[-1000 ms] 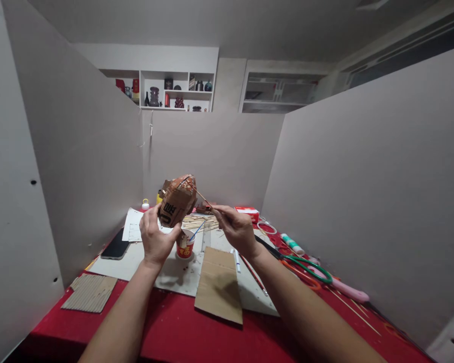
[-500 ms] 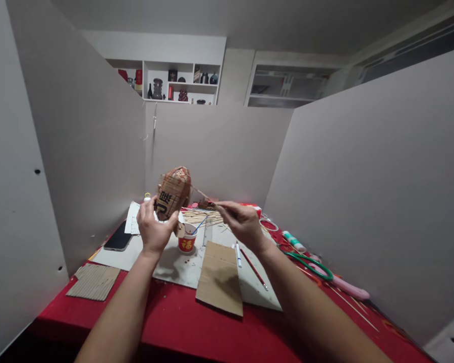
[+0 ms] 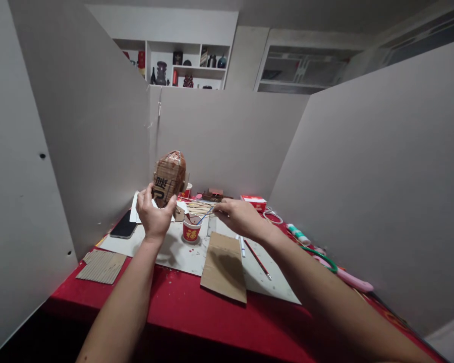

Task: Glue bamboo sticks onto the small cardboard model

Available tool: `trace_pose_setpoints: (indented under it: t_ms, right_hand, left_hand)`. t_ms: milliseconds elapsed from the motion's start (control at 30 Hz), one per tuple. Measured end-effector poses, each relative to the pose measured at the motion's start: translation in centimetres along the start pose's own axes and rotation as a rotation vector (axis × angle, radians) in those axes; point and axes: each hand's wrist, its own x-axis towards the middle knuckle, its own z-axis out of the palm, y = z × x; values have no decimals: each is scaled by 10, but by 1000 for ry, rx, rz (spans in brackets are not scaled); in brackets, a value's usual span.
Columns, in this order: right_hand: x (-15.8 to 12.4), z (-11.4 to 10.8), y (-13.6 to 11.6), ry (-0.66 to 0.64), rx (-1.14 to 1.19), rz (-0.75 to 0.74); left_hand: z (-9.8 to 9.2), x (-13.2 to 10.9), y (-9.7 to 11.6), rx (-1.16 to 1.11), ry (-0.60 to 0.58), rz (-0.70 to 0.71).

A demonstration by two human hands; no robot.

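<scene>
My left hand [image 3: 154,216] grips the base of a rounded cardboard model [image 3: 168,176] with black lettering and holds it upright above the table. My right hand [image 3: 239,217] is lowered to the right of it, fingers pinched around the end of a thin blue-handled brush [image 3: 205,215] that reaches into a small red paper cup [image 3: 191,232]. A pile of thin wooden sticks [image 3: 199,207] lies just behind the cup.
A white board [image 3: 174,254] on the red table [image 3: 196,312] carries a flat cardboard piece [image 3: 224,267], a pen and a red stick. A phone [image 3: 123,225] and corrugated card [image 3: 101,265] lie left. Scissors [image 3: 321,258], tape rings and a red box lie right. Grey partitions enclose three sides.
My right hand has let the wooden stick leave the model and dropped toward the cup, now pinching the brush. The left hand turned the model more upright. The view tilted downward.
</scene>
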Motion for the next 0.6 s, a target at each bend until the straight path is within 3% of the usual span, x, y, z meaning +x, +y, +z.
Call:
trace_pose_setpoints:
  t_ms: [233,433,600]
  right_hand:
    - [23,14,-23,-271,-155,-19]
    - [32,34,-23,-314,-99,-31]
    - [28,35,-15,-284,-68,12]
  left_hand:
    - [0,-3,4,17,13,27]
    - [0,-3,5,20,13,45]
    - [-1,-3,7,23,11,44]
